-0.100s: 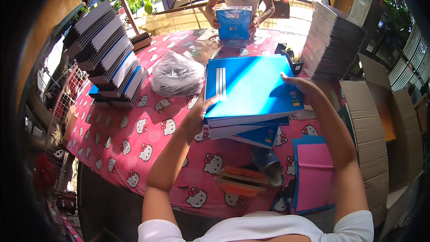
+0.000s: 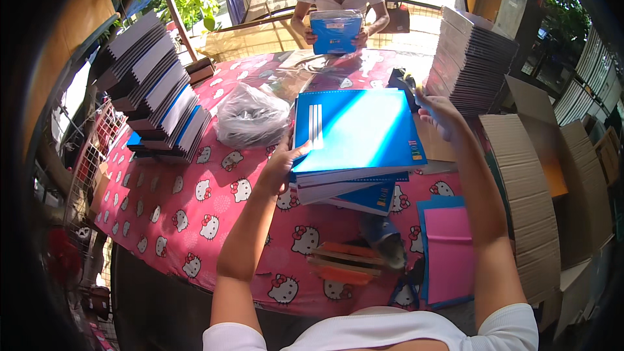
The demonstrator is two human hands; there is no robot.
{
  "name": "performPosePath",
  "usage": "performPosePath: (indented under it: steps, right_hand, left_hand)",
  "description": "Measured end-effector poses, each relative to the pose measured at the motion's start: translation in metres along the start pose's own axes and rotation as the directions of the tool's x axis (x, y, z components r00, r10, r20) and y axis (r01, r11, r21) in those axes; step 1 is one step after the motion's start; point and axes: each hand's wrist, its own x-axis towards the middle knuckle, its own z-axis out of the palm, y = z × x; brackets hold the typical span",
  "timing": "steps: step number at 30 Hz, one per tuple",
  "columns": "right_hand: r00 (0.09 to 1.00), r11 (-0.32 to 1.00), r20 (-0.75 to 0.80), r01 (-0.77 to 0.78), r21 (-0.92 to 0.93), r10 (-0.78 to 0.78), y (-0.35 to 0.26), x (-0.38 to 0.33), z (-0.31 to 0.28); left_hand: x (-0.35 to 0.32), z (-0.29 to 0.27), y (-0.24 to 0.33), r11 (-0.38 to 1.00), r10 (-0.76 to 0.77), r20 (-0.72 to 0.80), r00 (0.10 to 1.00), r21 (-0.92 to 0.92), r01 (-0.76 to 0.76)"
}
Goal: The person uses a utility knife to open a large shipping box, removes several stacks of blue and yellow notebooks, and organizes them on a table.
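Observation:
A stack of blue spiral notebooks [image 2: 364,130] sits on the table in front of me, the lower ones turned at an angle. My left hand [image 2: 281,164] grips the stack's left edge, thumb on the top cover and fingers beneath or behind, partly hidden. Off the right edge, my right hand [image 2: 443,116] is raised with its thumb and fingers apart and nothing visible in it. Close beyond that hand stands a black tape dispenser [image 2: 402,80], partly covered by the stack. Across the table, another person holds a blue notebook pack [image 2: 335,32] in clear plastic.
Tall notebook stacks rise at left [image 2: 156,84] and right [image 2: 465,58]. A clear plastic bag [image 2: 252,117] lies left of my stack. Nearer me are orange pads [image 2: 344,263], a dark blue object [image 2: 383,240] and a pink sheet [image 2: 450,253]. Open cardboard boxes [image 2: 523,201] flank the right side.
My right hand has let go of the notebooks' right edge and moved up toward the tape dispenser. My left hand keeps its hold. The view has shifted slightly.

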Motion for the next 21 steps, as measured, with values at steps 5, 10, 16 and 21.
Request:
performPosePath:
  steps: [5, 10, 16, 21]
  right_hand:
    - [0.783, 0.747, -0.445, 0.589, 0.307, -0.434, -0.031, -0.086, -0.01]
    - [0.386, 0.519, -0.632, 0.854, -0.031, -0.672, 0.005, -0.188, -0.022]
    - [0.322, 0.42, -0.514, 0.904, -0.084, -0.795, 0.029, -0.333, -0.047]
    - [0.238, 0.379, -0.341, 0.811, -0.445, -0.909, 0.067, -0.466, -0.115]
  left_hand:
    - [0.0, -0.028, -0.006, 0.999, 0.018, -0.099, 0.995, 0.045, -0.013]
    - [-0.022, 0.009, 0.026, 0.95, 0.313, -0.424, 0.85, 0.147, -0.277]
    - [-0.117, 0.176, 0.099, 0.552, 0.796, -0.115, 0.594, -0.264, -0.791]
    - [-0.272, 0.326, 0.111, -0.14, 0.978, -0.198, -0.062, -0.41, -0.901]
